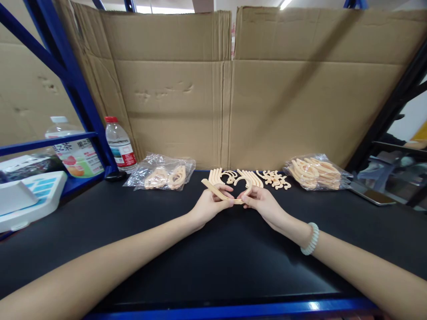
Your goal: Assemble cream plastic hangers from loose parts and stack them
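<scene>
My left hand (210, 204) is closed around a long, slightly bent beige strip (213, 190), which slants up to the left. Closed on a beige hook-shaped piece (249, 184) is my right hand (263, 204), with the curve opening to the left. The lower ends of both pieces meet between my fingertips; whether they are joined I cannot tell. Just behind my hands lie a row of beige strips (216, 176), a few curved pieces (229, 175), a second row of strips (255, 178) and a pile of small knobbed pieces (276, 178).
Clear bags of beige parts lie at the left (167, 177) and right (313, 171), with a phone (375, 195) beside the right one. A red-capped bottle (120, 144) stands by the blue frame (71, 80). Cardboard (173, 98) walls off the back of the black table (213, 266).
</scene>
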`<state>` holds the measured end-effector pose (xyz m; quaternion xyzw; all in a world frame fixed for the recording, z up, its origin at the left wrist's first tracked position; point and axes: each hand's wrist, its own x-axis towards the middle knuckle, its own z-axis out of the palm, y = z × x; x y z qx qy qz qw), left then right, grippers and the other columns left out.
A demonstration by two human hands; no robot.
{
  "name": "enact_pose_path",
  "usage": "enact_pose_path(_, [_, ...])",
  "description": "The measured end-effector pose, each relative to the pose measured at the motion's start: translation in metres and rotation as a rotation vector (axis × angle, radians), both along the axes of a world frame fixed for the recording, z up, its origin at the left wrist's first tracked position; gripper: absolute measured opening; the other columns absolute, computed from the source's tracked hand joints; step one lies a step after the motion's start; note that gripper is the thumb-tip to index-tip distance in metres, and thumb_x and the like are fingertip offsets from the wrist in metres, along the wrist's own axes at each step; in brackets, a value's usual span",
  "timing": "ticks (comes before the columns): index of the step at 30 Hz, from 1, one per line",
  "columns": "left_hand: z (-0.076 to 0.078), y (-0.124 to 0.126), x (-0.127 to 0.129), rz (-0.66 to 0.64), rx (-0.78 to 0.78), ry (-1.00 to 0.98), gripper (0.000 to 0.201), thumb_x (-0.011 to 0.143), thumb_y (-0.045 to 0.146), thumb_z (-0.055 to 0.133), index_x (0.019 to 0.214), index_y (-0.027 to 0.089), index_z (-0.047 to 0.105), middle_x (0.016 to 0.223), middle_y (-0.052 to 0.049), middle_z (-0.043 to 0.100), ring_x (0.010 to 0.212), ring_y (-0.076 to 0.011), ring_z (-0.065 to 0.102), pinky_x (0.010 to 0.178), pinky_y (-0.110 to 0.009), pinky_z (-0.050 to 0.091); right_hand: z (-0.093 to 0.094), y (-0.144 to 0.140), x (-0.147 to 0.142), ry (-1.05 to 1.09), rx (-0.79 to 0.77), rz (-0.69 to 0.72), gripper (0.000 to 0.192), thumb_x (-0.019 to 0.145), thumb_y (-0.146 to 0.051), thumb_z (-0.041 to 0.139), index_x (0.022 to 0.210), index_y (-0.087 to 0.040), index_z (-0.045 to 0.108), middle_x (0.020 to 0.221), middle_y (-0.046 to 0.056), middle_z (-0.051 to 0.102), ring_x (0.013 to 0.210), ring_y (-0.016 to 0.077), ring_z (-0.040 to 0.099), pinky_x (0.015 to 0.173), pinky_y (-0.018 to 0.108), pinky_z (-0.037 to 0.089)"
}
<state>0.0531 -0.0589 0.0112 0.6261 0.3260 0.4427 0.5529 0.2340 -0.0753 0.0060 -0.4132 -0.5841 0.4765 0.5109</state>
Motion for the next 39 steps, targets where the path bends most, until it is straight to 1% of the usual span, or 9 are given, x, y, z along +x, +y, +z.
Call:
enact_pose_path(9, [-0.002,0.001,0.002,0.058,-0.048,-0.07,0.048,0.068,0.018,0.075,0.107,0.016,0.049,0.072,0.002,0.063,0.073,-0.0139,0.064,0.073,-0.03,0.052,0.001,0.0,0.001,-0.019,0.06,0.039,0.033,0.064,-0.043,0.078,0.066,-0.017,0.057,0.071,0.0,0.058,0.057,0.0104,0.047,0.051,0.024,0.038])
enact_pose_path(13, [-0.003,-0.007,0.007,-0.022,-0.022,-0.078,0.053,0.067,0.019,0.076,0.111,0.017,0.048,0.08,0.0,0.066,0.078,-0.0153,0.066,0.08,-0.034,0.052,0.001,-0.003,-0.001,0.023,0.038,0.096,0.032,0.064,-0.043,0.079,0.068,-0.017,0.06,0.07,0.0,0.06,0.051,0.0088,0.049,0.05,0.025,0.042])
enact_pose_path(16, [-0.003,-0.013,0.009,-0.061,-0.06,-0.075,0.045,0.065,0.021,0.078,0.102,0.014,0.054,0.084,-0.003,0.068,0.08,-0.0175,0.067,0.082,-0.036,0.052,0.003,-0.002,-0.001,0.034,0.019,0.144,0.029,0.066,-0.04,0.078,0.075,-0.017,0.064,0.066,0.001,0.063,0.055,0.0116,0.056,0.054,0.026,0.047])
enact_pose_path(20, [0.0,-0.013,0.009,0.006,-0.118,-0.096,0.029,0.065,0.023,0.079,0.084,0.011,0.06,0.08,-0.003,0.066,0.076,-0.0151,0.065,0.08,-0.033,0.053,0.008,0.011,0.014,0.075,0.078,0.139,0.04,0.066,-0.033,0.079,0.1,-0.019,0.065,0.081,0.003,0.067,0.066,0.0151,0.063,0.067,0.032,0.053])
enact_pose_path(22, [0.001,-0.011,0.008,0.019,-0.151,-0.139,0.027,0.065,0.021,0.08,0.083,0.012,0.062,0.08,-0.002,0.065,0.075,-0.013,0.064,0.081,-0.032,0.053,0.01,0.022,0.027,-0.017,0.178,0.039,0.036,0.071,-0.033,0.074,0.103,-0.019,0.065,0.084,0.004,0.068,0.074,0.0182,0.064,0.073,0.036,0.053])
enact_pose_path(25, [0.002,-0.009,0.007,0.019,-0.198,-0.192,0.026,0.064,0.019,0.081,0.082,0.012,0.063,0.08,0.0,0.064,0.075,-0.0111,0.063,0.083,-0.031,0.053,0.008,0.039,0.047,-0.423,0.439,-0.135,0.02,0.079,-0.028,0.064,0.097,-0.02,0.068,0.09,0.008,0.069,0.089,0.0245,0.062,0.085,0.044,0.049])
enact_pose_path(28, [0.004,-0.009,0.007,0.018,-0.231,-0.207,0.026,0.063,0.017,0.081,0.083,0.012,0.064,0.079,-0.001,0.064,0.074,-0.0114,0.065,0.084,-0.03,0.052,0.002,0.053,0.056,-0.858,0.674,-0.135,0.025,0.082,-0.019,0.056,0.105,-0.02,0.067,0.107,0.01,0.066,0.108,0.0287,0.053,0.098,0.05,0.038])
enact_pose_path(30, [0.005,-0.009,0.007,0.014,-0.24,-0.216,0.027,0.063,0.017,0.081,0.083,0.012,0.064,0.078,-0.001,0.065,0.073,-0.0116,0.065,0.083,-0.028,0.052,-0.003,0.06,0.056,-0.999,0.721,-0.107,0.031,0.083,-0.015,0.052,0.11,-0.019,0.065,0.113,0.012,0.064,0.114,0.0296,0.048,0.1,0.052,0.034])
enact_pose_path(39, [0.008,-0.011,0.007,0.011,-0.249,-0.243,0.024,0.063,0.015,0.081,0.081,0.013,0.065,0.078,-0.001,0.065,0.074,-0.0111,0.064,0.083,-0.028,0.052,-0.006,0.066,0.049,-0.922,0.683,-0.093,0.021,0.08,-0.01,0.055,0.085,-0.02,0.072,0.091,0.009,0.068,0.094,0.0253,0.057,0.09,0.043,0.043])
